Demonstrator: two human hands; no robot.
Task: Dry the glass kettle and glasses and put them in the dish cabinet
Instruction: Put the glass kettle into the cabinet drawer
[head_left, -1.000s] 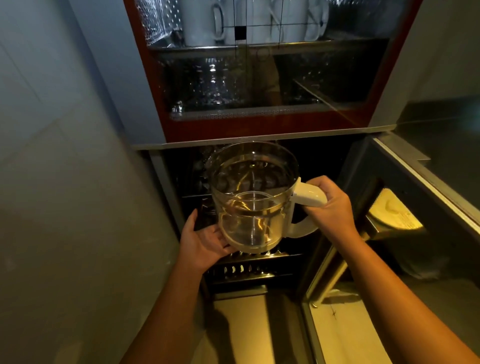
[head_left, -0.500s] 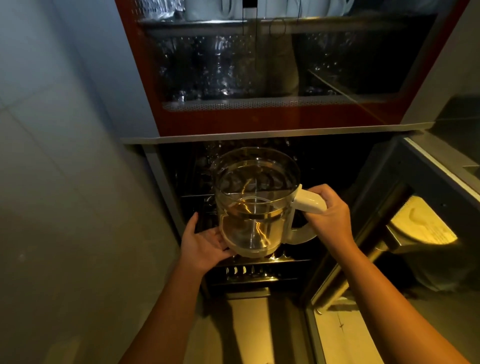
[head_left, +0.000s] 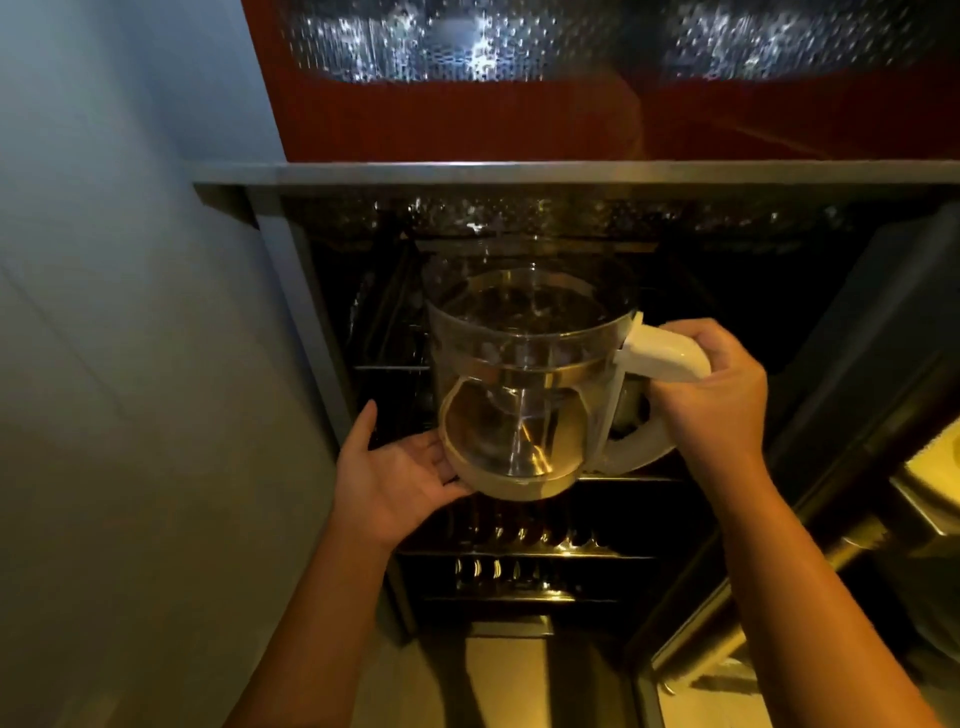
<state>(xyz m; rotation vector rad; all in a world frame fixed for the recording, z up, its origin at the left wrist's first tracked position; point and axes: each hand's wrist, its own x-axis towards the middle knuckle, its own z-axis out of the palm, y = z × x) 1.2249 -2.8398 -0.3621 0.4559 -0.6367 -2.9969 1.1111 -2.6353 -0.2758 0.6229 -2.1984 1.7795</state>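
I hold the clear glass kettle (head_left: 524, 379) in front of the open lower compartment of the dish cabinet (head_left: 363, 332). It is tilted with its mouth toward the cabinet and its cream base toward me. My right hand (head_left: 717, 395) grips its white handle. My left hand (head_left: 400, 473) is cupped flat under the kettle's base, fingers spread. Inside the dark compartment, wire racks (head_left: 524, 540) show below the kettle. No glasses are clearly visible in the lower part.
The upper compartment's red-framed glass door (head_left: 519, 119) is closed, with blurry shiny ware behind it. The lower door (head_left: 852, 467) hangs open to the right. A grey-blue wall (head_left: 130, 364) stands close on the left. Light floor lies below.
The view has dropped and closed in on the lower compartment. The kettle has moved slightly deeper toward the opening, still held the same way by both hands.
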